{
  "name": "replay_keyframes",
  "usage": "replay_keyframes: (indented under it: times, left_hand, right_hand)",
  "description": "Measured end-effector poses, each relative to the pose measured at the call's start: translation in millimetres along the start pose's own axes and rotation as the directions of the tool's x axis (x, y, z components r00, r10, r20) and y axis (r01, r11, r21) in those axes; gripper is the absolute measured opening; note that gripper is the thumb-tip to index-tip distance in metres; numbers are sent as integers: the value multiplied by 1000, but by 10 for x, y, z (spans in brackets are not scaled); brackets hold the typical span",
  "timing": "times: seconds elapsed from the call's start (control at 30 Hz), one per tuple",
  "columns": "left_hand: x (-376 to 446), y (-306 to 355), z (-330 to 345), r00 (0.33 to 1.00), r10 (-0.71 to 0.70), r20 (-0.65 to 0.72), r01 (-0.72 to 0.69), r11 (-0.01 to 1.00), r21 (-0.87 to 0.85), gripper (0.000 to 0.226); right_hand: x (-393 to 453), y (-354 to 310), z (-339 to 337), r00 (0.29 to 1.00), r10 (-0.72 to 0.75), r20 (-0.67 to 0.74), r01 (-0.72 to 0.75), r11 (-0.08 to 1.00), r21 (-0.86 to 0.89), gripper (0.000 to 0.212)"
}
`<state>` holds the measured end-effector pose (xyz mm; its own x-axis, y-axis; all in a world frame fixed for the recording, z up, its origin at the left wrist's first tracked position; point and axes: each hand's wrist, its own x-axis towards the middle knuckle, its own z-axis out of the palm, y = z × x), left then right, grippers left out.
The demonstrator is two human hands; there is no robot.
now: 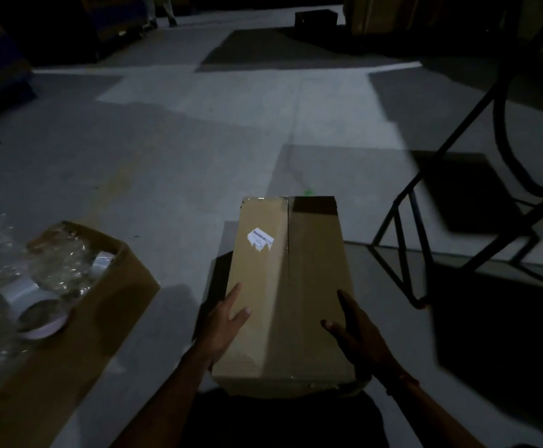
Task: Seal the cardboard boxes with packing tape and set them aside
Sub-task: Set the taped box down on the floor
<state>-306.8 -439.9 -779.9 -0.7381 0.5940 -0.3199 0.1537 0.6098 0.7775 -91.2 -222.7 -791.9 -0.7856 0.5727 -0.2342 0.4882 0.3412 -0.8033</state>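
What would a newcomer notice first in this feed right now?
The closed box at bottom centre, a torn white label on its top, with the left hand and right hand flat against its sides. Next, the open carton at lower left, holding tape rolls among crinkled plastic. A dark metal frame stands at right.

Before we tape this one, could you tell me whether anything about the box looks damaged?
Yes: the white label on top of the box is torn and ragged along its lower edge.
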Motion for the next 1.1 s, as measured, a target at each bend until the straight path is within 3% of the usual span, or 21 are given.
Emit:
replay_keyframes:
  times: [0.1,0.2,0.37,0.5,0.8,1.1]
  left_hand:
    - [-13,16,23,998,-39,57,34,996,77,68]
    - [4,325,-12,994,-112,0,109,968,225,62]
    - [-272,1353,-354,997,-61,-46,68,982,176,29]
    - [-724,2173,-787,999,3,-44,2,994,108,19]
    - [-1863,4001,-1805,991,125,50,-129,988,80,18]
    - [-2252,5425,-1867,927,330,178,-333,943,-13,12]
  right_hand:
    - [17,14,-44,997,8,72,0,994,-112,81]
    - [24,-194,-193,997,63,46,-56,987,-149,62]
    - [-197,-1010,-767,999,46,12,-42,973,-228,30]
    - [-492,-1828,-1340,1000,-12,3,13,969,-245,27]
    - [-1690,-3782,-2670,993,-4,-117,-19,981,-191,24]
    - [-2552,-4387,-3870,930,-10,-366,-28,995,-99,21]
